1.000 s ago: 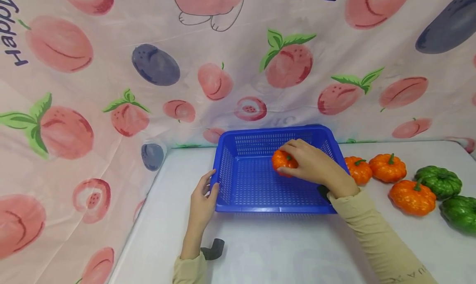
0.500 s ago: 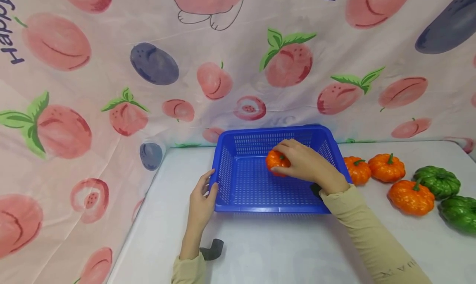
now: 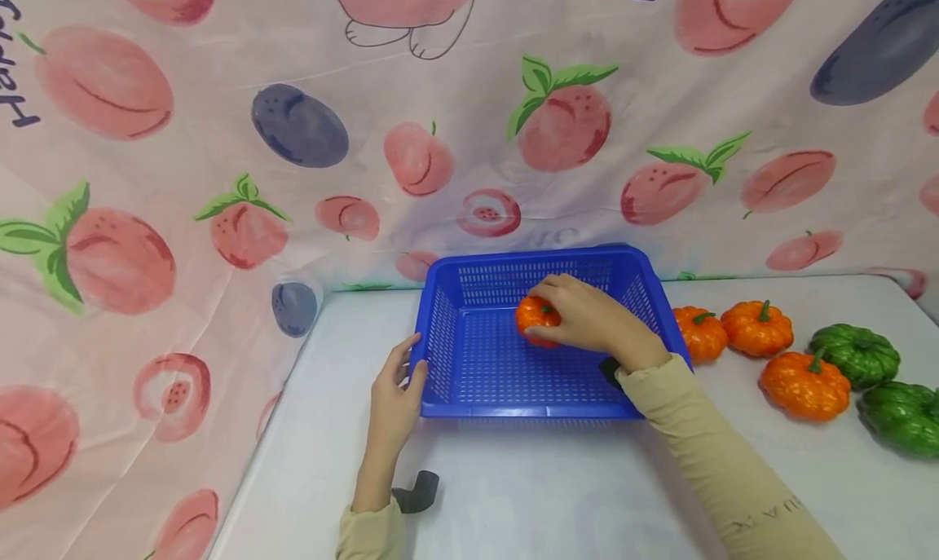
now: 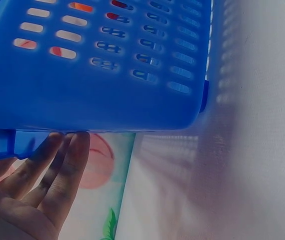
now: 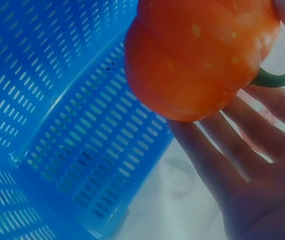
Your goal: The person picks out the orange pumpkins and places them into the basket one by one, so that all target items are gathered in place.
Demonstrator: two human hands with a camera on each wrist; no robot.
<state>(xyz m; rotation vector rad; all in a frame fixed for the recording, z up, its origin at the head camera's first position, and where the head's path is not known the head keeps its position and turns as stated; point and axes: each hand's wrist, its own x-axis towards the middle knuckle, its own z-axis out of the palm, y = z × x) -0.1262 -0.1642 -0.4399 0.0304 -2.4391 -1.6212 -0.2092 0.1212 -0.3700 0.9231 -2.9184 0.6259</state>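
A blue plastic basket (image 3: 546,412) with slotted walls stands on the white table. Inside its opening, my right hand (image 3: 587,315) grips a small orange pumpkin (image 3: 534,319) between thumb and fingers. The right wrist view shows that pumpkin (image 5: 197,55) with its green stem toward the palm; the basket's slotted floor (image 5: 97,135) lies beyond it. My left hand (image 3: 396,393) is at the basket's left side, its fingertips touching the rim. Seen from the left wrist, the fingers (image 4: 65,175) are fairly straight against the basket's edge.
Right of the basket sit orange pumpkins (image 3: 757,328) and green pumpkins (image 3: 857,356), the nearest orange one (image 3: 700,334) close to the basket wall. A fruit-print cloth (image 3: 440,79) hangs right behind the basket and along the left side.
My right hand has carried the orange pumpkin a little to the left, over the basket's middle. The left hand keeps its place at the rim. The head view has shifted slightly.
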